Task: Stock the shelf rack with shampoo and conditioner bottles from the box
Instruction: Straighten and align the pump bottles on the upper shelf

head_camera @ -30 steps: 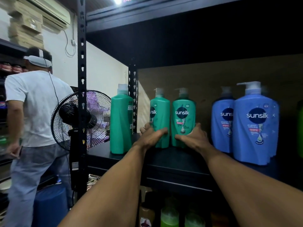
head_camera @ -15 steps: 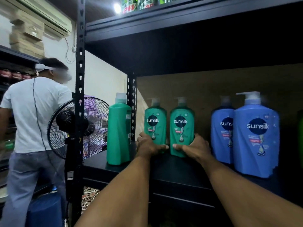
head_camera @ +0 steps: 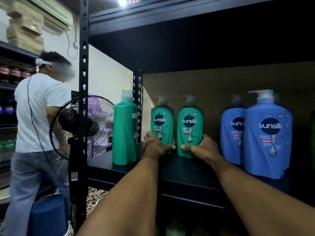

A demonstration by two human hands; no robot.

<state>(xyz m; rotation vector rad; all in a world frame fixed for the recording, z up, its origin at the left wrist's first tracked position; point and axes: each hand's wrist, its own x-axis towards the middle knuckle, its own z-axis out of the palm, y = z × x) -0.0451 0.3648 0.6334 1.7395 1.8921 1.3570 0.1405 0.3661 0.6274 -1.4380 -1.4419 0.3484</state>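
Note:
Two green Sunsilk pump bottles stand upright side by side on the black shelf (head_camera: 187, 169), labels facing me. My left hand (head_camera: 156, 147) grips the base of the left green bottle (head_camera: 162, 123). My right hand (head_camera: 202, 149) grips the base of the right green bottle (head_camera: 190, 125). A third green bottle (head_camera: 125, 132) stands at the shelf's left end, turned sideways. Two blue Sunsilk pump bottles (head_camera: 267, 133) stand to the right, one behind the other. The box is not in view.
The rack's black upright post (head_camera: 83, 99) rises on the left, with a standing fan (head_camera: 81, 126) behind it. A person in a white shirt (head_camera: 39, 108) stands at far left beside a blue stool (head_camera: 47, 217). The upper shelf (head_camera: 170, 16) hangs overhead.
Both hands went from lying flat against the two green bottles to curling round their bases. The left green bottle has turned so its label faces me. My view shifted slightly.

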